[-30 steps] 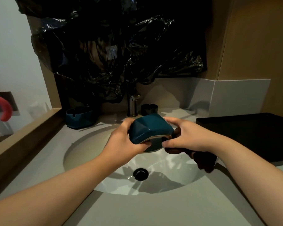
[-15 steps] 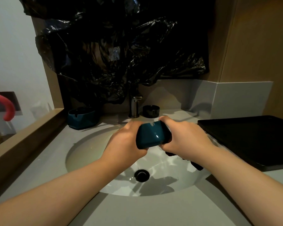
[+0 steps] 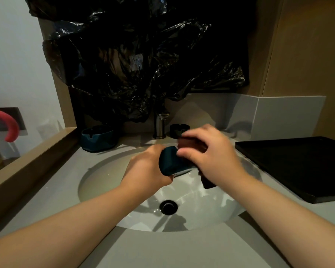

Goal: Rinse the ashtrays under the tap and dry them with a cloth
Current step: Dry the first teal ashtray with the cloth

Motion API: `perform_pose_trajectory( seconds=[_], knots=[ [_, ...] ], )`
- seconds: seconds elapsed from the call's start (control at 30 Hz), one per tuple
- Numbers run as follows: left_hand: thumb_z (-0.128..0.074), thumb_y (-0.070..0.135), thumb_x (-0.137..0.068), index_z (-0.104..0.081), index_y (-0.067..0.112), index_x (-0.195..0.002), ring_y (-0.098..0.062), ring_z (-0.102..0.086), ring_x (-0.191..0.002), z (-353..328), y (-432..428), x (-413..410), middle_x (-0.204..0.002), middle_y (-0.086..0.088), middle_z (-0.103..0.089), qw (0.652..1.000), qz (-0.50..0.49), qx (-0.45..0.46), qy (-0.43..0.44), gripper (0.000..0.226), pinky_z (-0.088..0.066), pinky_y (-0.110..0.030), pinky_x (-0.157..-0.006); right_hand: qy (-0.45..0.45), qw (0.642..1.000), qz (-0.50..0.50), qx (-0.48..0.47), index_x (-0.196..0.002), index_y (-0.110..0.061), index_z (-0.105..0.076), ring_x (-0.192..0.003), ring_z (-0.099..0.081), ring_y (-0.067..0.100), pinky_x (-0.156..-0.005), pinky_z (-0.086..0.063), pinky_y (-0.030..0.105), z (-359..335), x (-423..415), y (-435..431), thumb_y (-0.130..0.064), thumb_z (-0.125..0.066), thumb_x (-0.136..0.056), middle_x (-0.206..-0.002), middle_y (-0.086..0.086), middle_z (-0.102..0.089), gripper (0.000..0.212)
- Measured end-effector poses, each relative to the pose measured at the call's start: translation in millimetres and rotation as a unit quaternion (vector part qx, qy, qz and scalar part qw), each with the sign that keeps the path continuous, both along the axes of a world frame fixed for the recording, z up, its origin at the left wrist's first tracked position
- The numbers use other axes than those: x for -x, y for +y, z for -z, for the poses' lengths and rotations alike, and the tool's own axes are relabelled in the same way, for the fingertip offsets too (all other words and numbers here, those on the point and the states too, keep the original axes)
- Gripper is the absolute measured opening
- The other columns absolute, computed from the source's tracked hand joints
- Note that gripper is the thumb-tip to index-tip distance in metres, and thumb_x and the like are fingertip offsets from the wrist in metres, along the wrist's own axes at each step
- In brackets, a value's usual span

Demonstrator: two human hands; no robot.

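Note:
My left hand [image 3: 146, 168] grips a teal ashtray [image 3: 169, 161] above the white sink basin [image 3: 108, 182]. My right hand [image 3: 207, 153] holds a dark brown cloth [image 3: 190, 145] against the ashtray's top; a corner of the cloth hangs below the wrist. The right hand is blurred. A second teal ashtray [image 3: 98, 137] sits on the counter behind the basin at the left. A small black ashtray [image 3: 177, 129] stands just right of the metal tap [image 3: 161, 123], partly hidden by my right fingers.
A black tray [image 3: 298, 167] lies on the grey counter [image 3: 162, 252] at the right. Black plastic sheeting [image 3: 139, 60] covers the wall over the tap. The drain [image 3: 168, 206] sits low in the basin. A wooden ledge [image 3: 27, 163] runs along the left side.
My right hand has moved with the cloth from the ashtray's right side and underside up over its top. The ashtray has turned in my left hand.

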State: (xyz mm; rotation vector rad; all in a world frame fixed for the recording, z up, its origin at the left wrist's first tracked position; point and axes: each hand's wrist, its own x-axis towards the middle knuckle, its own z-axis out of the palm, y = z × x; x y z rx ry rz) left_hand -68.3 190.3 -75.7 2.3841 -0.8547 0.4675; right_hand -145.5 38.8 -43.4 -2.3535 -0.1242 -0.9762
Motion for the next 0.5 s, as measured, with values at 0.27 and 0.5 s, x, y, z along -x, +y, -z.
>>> perform_pose_trajectory(
  seconds=[0.27,0.5],
  knots=[
    [-0.077,0.036,-0.071,-0.049,0.027,-0.126,-0.010,-0.055,-0.089,2,-2,5,-0.108,0.007,-0.060,0.996,0.030,-0.033,-0.074,0.062,-0.041,-0.018,-0.070,-0.018,0.997,0.066,0.039,-0.114,-0.024,-0.069,-0.098,-0.050,0.012,-0.086,-0.048,0.035,15,-12,-8,-0.032,-0.059,-0.090,-0.101,-0.006,-0.053,0.027],
    [-0.078,0.031,-0.070,-0.053,0.024,-0.121,-0.013,-0.057,-0.088,-1,0,4,-0.098,0.012,-0.053,0.998,0.024,0.045,-0.044,0.057,-0.044,-0.020,-0.071,-0.092,0.992,0.014,0.089,-0.112,-0.020,-0.067,-0.092,-0.050,0.011,-0.074,-0.046,0.020,21,-14,4,-0.029,-0.056,-0.090,-0.102,-0.003,-0.053,0.026]
  ],
)
